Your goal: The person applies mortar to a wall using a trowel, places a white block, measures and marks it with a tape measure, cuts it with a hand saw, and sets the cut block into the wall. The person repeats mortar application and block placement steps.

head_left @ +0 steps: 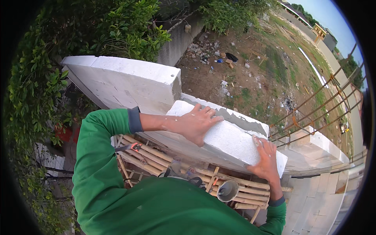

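Note:
A long white lightweight concrete block (231,139) lies tilted along the near side of a low stretch of wall, in both my hands. My left hand (197,123) wraps over its left part, fingers over the far edge and thumb toward me. At the right end my right hand (265,158) grips it, with the fingers over the top. Behind the block, a band of wet grey mortar (248,124) covers the wall's top. Whether the block's underside touches the wall is hidden.
Higher white wall blocks (125,68) stand to the left. Steel reinforcing bars (325,94) stick up at the right. Below me are a bamboo pole platform (156,156) and a bucket (228,191) with grey contents. Leafy branches (129,27) hang at the upper left.

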`<state>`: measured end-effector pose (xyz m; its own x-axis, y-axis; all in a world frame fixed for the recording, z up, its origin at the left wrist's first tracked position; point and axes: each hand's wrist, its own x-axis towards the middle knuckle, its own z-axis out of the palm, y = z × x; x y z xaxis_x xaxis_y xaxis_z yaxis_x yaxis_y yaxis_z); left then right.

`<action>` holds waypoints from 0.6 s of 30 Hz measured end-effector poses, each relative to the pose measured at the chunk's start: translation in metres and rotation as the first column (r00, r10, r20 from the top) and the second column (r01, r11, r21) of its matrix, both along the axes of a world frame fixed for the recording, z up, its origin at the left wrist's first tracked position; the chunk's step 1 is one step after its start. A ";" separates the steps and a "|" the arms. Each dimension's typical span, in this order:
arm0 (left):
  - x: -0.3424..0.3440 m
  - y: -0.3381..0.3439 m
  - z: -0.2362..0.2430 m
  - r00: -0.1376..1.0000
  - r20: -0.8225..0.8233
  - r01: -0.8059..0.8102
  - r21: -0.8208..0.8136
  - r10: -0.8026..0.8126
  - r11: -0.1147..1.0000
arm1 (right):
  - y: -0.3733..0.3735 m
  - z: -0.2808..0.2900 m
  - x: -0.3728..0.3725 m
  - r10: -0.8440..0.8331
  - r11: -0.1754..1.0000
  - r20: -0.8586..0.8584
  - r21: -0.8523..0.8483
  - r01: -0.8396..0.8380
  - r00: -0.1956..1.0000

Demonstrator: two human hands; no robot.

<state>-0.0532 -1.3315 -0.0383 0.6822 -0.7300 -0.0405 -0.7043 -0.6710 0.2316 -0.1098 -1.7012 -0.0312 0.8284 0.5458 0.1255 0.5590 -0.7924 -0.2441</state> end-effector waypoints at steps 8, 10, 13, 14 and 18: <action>0.045 0.016 0.030 0.994 -0.029 -0.101 0.069 0.103 0.993 | 0.027 0.032 0.062 0.034 0.999 0.011 -0.023 -0.033 0.999; 0.055 0.021 0.029 0.995 -0.015 -0.100 0.085 0.101 0.991 | 0.033 0.032 0.070 0.034 0.999 -0.002 0.000 -0.034 0.999; 0.068 0.026 0.027 0.992 -0.093 -0.081 0.074 0.088 0.994 | 0.040 0.033 0.077 0.018 1.000 -0.028 -0.008 -0.018 0.999; 0.070 0.029 0.027 0.991 -0.095 -0.091 0.073 0.098 0.993 | 0.043 0.032 0.078 0.009 1.000 -0.036 -0.010 -0.010 0.999; 0.083 0.030 0.021 0.990 -0.093 -0.104 0.062 0.109 0.993 | 0.043 0.028 0.095 -0.001 1.000 -0.053 -0.028 0.000 0.999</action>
